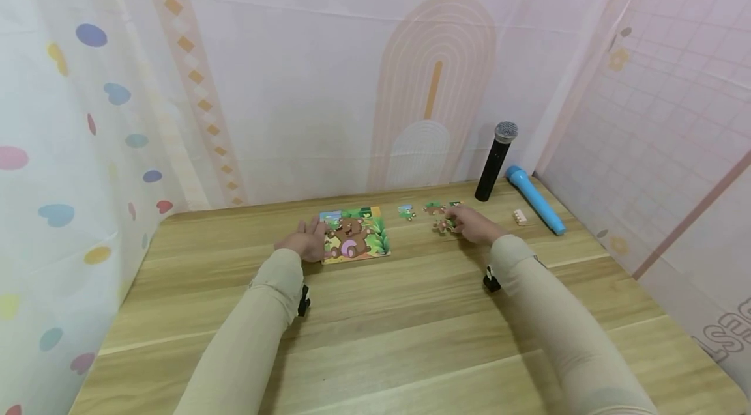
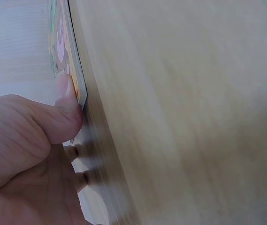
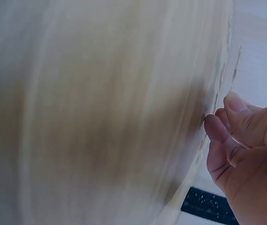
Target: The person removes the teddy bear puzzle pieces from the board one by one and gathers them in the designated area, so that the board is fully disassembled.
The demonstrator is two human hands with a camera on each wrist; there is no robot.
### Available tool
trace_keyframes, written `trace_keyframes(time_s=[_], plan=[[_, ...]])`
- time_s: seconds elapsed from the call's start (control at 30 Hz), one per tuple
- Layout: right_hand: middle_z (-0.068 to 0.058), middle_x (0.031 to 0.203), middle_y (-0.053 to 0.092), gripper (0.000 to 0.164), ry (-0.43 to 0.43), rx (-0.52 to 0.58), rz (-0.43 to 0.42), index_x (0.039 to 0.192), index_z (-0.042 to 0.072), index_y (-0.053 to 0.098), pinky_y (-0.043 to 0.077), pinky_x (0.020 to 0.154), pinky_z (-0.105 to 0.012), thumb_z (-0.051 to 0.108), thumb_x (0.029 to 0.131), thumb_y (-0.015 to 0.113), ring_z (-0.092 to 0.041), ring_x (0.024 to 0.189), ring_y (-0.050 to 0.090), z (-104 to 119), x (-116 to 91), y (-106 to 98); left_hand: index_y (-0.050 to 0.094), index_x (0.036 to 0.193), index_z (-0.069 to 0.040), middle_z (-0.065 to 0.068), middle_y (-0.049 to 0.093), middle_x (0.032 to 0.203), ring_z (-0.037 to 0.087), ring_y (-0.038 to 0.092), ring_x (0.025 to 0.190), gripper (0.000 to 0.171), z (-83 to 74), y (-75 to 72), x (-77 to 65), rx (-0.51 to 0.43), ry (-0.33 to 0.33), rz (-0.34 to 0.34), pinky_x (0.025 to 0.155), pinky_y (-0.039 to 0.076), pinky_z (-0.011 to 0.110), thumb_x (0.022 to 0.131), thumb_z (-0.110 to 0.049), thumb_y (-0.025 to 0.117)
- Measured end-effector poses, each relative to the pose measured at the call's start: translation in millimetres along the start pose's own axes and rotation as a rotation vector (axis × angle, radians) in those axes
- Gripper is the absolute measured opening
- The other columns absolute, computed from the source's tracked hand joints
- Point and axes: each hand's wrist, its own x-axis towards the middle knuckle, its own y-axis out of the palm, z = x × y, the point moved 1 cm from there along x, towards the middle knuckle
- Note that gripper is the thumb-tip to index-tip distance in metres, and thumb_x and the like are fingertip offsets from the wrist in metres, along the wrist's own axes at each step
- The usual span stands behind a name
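Note:
A jigsaw puzzle [image 1: 351, 237] with a brown bear on a green background lies flat on the table. My left hand [image 1: 302, 242] is at its left edge, and in the left wrist view the thumb [image 2: 66, 101] rests on the corner of the puzzle face. To the right, my right hand [image 1: 474, 226] pinches a brown puzzle piece [image 1: 442, 225] between thumb and fingertips. That piece [image 3: 236, 68] appears edge-on in the right wrist view, tilted up from the table. Close by lie a blue-green piece [image 1: 406, 212] and a brown-green piece [image 1: 434, 208].
A black microphone [image 1: 494, 164] stands upright at the back right. Beside it lies a blue toy microphone [image 1: 536, 201], with a small pale pink block [image 1: 519, 217] between it and my right hand. A patterned curtain [image 1: 293, 89] hangs behind the wooden table [image 1: 375, 337].

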Motion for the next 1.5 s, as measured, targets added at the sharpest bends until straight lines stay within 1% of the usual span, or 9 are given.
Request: trace_keyframes(time_s=[0.07,0.2,0.33,0.5,0.67,0.97,1.13,1.27,1.5], plan=[[-0.027,0.126,0.057,0.028,0.008,0.005,-0.005,0.123,-0.008,0.059,0.049,0.101,-0.054,-0.014,0.096,0.054,-0.045,0.120,0.056,-3.3,-3.3,-2.1,0.014,0.163,-0.011,0.014,-0.012,0.169,0.040,-0.012,0.154,0.072,0.1,-0.1,0.0,0.001,0.000,0.001,0.108,0.003,0.083,0.106,-0.034,0.051],[-0.030,0.128,0.055,0.030,0.046,0.022,-0.008,0.127,-0.011,0.056,0.048,0.102,-0.055,-0.014,0.097,0.053,-0.047,0.120,0.055,-9.2,-9.6,-6.2,0.015,0.163,-0.012,0.014,-0.012,0.169,0.040,-0.011,0.154,0.069,0.7,0.7,0.0,-0.006,0.003,0.003,0.107,0.002,0.083,0.107,-0.032,0.050],[-0.032,0.128,0.056,0.030,0.061,0.008,-0.018,0.127,-0.013,0.055,0.048,0.101,-0.056,-0.013,0.097,0.054,-0.048,0.119,0.056,-16.8,-15.5,-9.7,0.016,0.163,-0.012,0.013,-0.012,0.169,0.040,-0.011,0.154,0.068,1.3,1.4,-0.2,-0.015,0.004,-0.001,0.107,0.002,0.083,0.107,-0.030,0.049],[-0.033,0.124,0.059,0.031,0.041,-0.021,-0.035,0.125,-0.015,0.056,0.049,0.100,-0.057,-0.014,0.094,0.057,-0.050,0.115,0.058,-25.6,-20.8,-12.8,0.017,0.163,-0.012,0.014,-0.011,0.169,0.041,-0.011,0.153,0.068,1.3,1.5,-0.7,-0.013,0.006,-0.004,0.106,0.002,0.084,0.107,-0.031,0.049],[-0.033,0.122,0.060,0.030,0.035,-0.049,-0.026,0.123,-0.015,0.057,0.049,0.098,-0.056,-0.016,0.092,0.058,-0.050,0.114,0.058,-32.3,-23.9,-15.7,0.016,0.163,-0.011,0.014,-0.012,0.169,0.042,-0.011,0.153,0.069,1.2,1.6,-1.0,-0.011,0.006,-0.006,0.107,0.002,0.084,0.106,-0.033,0.050],[-0.031,0.115,0.060,0.025,0.002,-0.095,-0.038,0.116,-0.014,0.061,0.048,0.097,-0.057,-0.015,0.091,0.061,-0.047,0.110,0.057,-34.8,-28.8,-17.8,0.012,0.164,-0.010,0.013,-0.013,0.169,0.039,-0.011,0.154,0.071,0.9,0.9,-0.7,-0.015,-0.006,0.008,0.110,-0.001,0.080,0.107,-0.033,0.047],[-0.032,0.118,0.058,0.028,0.023,-0.103,-0.030,0.119,-0.014,0.060,0.048,0.097,-0.057,-0.014,0.092,0.061,-0.046,0.111,0.055,-34.9,-29.4,-17.6,0.013,0.164,-0.011,0.012,-0.014,0.169,0.039,-0.012,0.154,0.070,1.1,0.9,-0.7,-0.012,-0.004,0.012,0.109,0.000,0.081,0.107,-0.032,0.047],[-0.033,0.123,0.054,0.032,0.068,-0.090,-0.019,0.126,-0.013,0.058,0.047,0.098,-0.057,-0.013,0.094,0.059,-0.045,0.114,0.054,-34.4,-29.1,-16.9,0.013,0.164,-0.011,0.013,-0.013,0.169,0.041,-0.012,0.153,0.070,1.1,0.7,-1.4,-0.015,0.005,0.006,0.108,0.001,0.083,0.107,-0.032,0.048],[-0.035,0.129,0.049,0.033,0.104,-0.065,-0.017,0.129,-0.013,0.056,0.044,0.104,-0.059,-0.012,0.096,0.058,-0.050,0.123,0.050,-33.7,-29.5,-15.9,0.013,0.163,-0.011,0.013,-0.014,0.169,0.041,-0.012,0.153,0.071,2.3,0.5,1.4,-0.004,0.003,0.007,0.108,0.001,0.082,0.107,-0.035,0.049]])
